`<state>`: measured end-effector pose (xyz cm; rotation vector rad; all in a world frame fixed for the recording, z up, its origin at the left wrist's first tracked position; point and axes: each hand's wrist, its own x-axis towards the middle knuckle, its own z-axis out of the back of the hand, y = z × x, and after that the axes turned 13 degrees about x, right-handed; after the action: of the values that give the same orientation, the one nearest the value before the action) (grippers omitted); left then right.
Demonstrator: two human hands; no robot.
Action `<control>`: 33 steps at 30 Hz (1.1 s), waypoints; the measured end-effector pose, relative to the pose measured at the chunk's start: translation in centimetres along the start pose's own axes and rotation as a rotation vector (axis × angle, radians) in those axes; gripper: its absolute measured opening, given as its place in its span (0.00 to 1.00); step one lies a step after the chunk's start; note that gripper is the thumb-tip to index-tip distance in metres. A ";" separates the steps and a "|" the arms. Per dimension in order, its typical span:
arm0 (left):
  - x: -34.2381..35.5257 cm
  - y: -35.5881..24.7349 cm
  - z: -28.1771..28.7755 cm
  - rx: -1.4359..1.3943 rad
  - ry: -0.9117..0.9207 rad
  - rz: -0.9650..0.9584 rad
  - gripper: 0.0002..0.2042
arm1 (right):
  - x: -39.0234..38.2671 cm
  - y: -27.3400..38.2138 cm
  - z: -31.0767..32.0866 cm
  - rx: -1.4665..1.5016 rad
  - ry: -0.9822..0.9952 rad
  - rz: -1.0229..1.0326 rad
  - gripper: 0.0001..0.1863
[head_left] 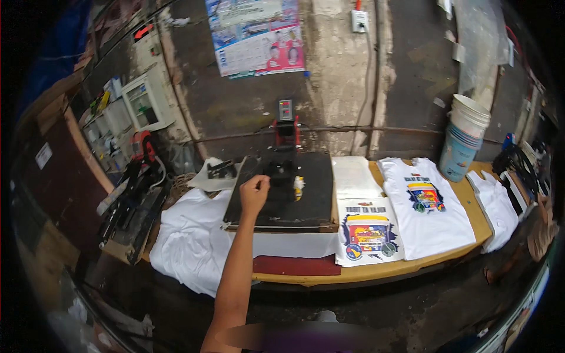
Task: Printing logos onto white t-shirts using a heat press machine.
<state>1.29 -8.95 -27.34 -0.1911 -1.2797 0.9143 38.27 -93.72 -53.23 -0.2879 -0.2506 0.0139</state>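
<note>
My left hand (254,195) reaches over the black top of a heat press (276,206), its fingers curled closed. Whether they grip a dark handle there is too small to make out. At the back of the press a control box (285,110) with a lit display stands above a red frame (287,136). A small yellow-and-white piece (299,188) is on the black top, right of the hand. White cloth (294,245) shows below the press's front edge, beside a dark red strip (297,266). My right hand is out of view.
A heaped white cloth (191,241) lies left of the press. On the right are a printed sheet (369,232), a printed white T-shirt (429,217), stacked buckets (462,138) and folded white cloth (495,206). Black equipment (132,206) stands far left; a person's leg (512,265) shows far right.
</note>
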 end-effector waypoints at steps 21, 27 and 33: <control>-0.2 -2.2 -0.7 -0.008 -0.054 -0.056 0.04 | 28.9 19.5 0.1 0.136 -0.437 0.631 0.48; -0.2 -2.7 -1.0 -0.032 -0.005 0.012 0.05 | 22.2 8.5 -2.6 0.112 -0.422 0.398 0.50; -0.4 -1.3 -1.2 0.011 -0.021 0.011 0.05 | 9.3 -1.0 -6.8 0.089 -0.372 0.110 0.52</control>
<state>3.02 -9.63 -27.21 -0.1807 -1.2943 0.9346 48.98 -96.17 -57.01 -0.2088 -0.6017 0.1882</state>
